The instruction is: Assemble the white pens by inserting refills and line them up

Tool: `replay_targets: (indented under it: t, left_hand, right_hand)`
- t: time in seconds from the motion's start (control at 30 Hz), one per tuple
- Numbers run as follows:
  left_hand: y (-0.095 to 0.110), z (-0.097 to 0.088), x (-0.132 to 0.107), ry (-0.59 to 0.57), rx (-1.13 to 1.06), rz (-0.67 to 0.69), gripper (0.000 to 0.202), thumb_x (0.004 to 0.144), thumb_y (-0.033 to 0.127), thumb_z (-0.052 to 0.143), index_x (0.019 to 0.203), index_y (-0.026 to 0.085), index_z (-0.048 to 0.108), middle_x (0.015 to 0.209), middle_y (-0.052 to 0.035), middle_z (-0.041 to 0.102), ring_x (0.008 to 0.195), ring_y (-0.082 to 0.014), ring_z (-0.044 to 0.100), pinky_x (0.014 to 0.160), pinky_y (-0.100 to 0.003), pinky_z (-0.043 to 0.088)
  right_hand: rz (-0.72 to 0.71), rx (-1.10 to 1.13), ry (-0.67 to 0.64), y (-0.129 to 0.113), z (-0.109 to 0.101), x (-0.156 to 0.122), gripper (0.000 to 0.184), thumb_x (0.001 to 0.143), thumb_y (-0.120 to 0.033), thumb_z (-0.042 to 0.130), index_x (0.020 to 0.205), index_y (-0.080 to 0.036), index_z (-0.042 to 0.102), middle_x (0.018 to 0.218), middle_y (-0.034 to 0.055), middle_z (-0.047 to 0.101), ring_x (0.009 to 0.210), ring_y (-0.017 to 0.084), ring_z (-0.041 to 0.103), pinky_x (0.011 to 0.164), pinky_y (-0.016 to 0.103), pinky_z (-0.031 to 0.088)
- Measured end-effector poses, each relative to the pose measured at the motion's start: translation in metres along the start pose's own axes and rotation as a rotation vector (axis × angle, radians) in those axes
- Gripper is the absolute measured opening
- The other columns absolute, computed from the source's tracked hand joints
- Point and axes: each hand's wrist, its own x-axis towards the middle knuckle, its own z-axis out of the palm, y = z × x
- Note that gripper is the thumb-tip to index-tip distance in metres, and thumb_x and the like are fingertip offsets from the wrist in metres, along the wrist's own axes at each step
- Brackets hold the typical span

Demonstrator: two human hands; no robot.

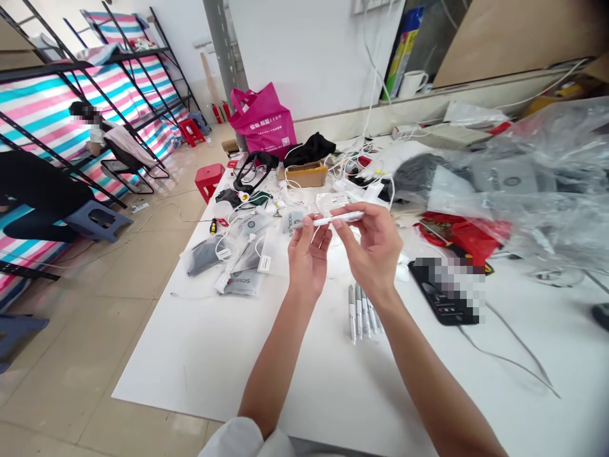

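Both hands are raised above the white table (228,355) and share one white pen-like stick (339,219), held level. My left hand (308,254) pinches its left end with fingertips. My right hand (373,244) grips its right part between thumb and fingers. Below my right wrist, several similar grey-white pens (361,312) lie side by side on the table.
Plastic pouches with cables (238,254) lie to the left. A black phone (442,295) and red bag (459,231) sit to the right, under crinkled clear plastic (537,184). A pink tote (262,120), cardboard box (306,173) and red stool (209,179) are farther back. A person (42,190) sits far left.
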Motion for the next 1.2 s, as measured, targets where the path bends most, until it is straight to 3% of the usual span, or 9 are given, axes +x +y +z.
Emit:
replay_targets:
  t: [0.2,0.37,0.67,0.83,0.97,1.2]
  left_hand:
    - [-0.004,-0.006,0.012,0.089,0.025,-0.052,0.014,0.107,0.027,0.066,0.106,0.017,0.076,0.132,-0.0056,0.076,0.135,-0.0225,0.068,0.105,-0.028,0.058]
    - [-0.003,-0.012,0.020,0.150,0.010,-0.043,0.013,0.107,0.027,0.067,0.105,0.016,0.074,0.128,-0.0065,0.077,0.137,-0.0236,0.067,0.108,-0.030,0.058]
    - [-0.001,-0.030,0.026,0.090,0.002,0.018,0.018,0.101,0.034,0.076,0.106,0.017,0.072,0.120,-0.0063,0.078,0.139,-0.0273,0.067,0.117,-0.038,0.056]
    - [0.005,-0.026,0.023,0.107,-0.029,0.002,0.015,0.108,0.028,0.065,0.101,0.016,0.071,0.113,-0.0062,0.079,0.139,-0.0273,0.067,0.118,-0.040,0.056]
    - [0.005,-0.021,0.018,0.052,0.000,-0.004,0.014,0.105,0.029,0.070,0.099,0.016,0.070,0.108,-0.0057,0.079,0.135,-0.0287,0.070,0.118,-0.044,0.056]
    - [0.005,-0.019,0.017,0.018,0.085,-0.031,0.019,0.101,0.034,0.076,0.104,0.016,0.071,0.118,-0.0093,0.081,0.133,-0.0308,0.071,0.119,-0.049,0.054]
  right_hand:
    - [0.042,-0.054,0.032,0.017,-0.003,0.000,0.026,0.101,-0.042,0.072,0.120,-0.028,0.061,0.111,0.0049,0.078,0.110,0.022,0.078,0.097,0.042,0.067]
    - [0.074,-0.065,0.090,0.027,-0.002,0.002,0.029,0.101,-0.046,0.071,0.120,-0.029,0.056,0.115,0.0058,0.078,0.107,0.022,0.079,0.085,0.040,0.070]
    - [0.083,-0.041,0.120,0.030,-0.001,0.002,0.028,0.099,-0.042,0.075,0.116,-0.029,0.057,0.113,0.0046,0.078,0.100,0.021,0.079,0.079,0.038,0.069]
    - [0.123,-0.005,0.139,0.032,0.002,0.000,0.029,0.098,-0.043,0.076,0.115,-0.028,0.057,0.113,0.0051,0.078,0.099,0.021,0.079,0.081,0.039,0.070]
    - [0.098,-0.011,0.141,0.030,0.003,0.000,0.030,0.098,-0.043,0.077,0.115,-0.028,0.058,0.112,0.0051,0.078,0.101,0.022,0.079,0.081,0.039,0.069]
    - [-0.005,-0.084,0.136,0.028,0.000,0.002,0.024,0.100,-0.037,0.074,0.117,-0.028,0.058,0.111,0.0053,0.079,0.104,0.021,0.079,0.083,0.040,0.069]
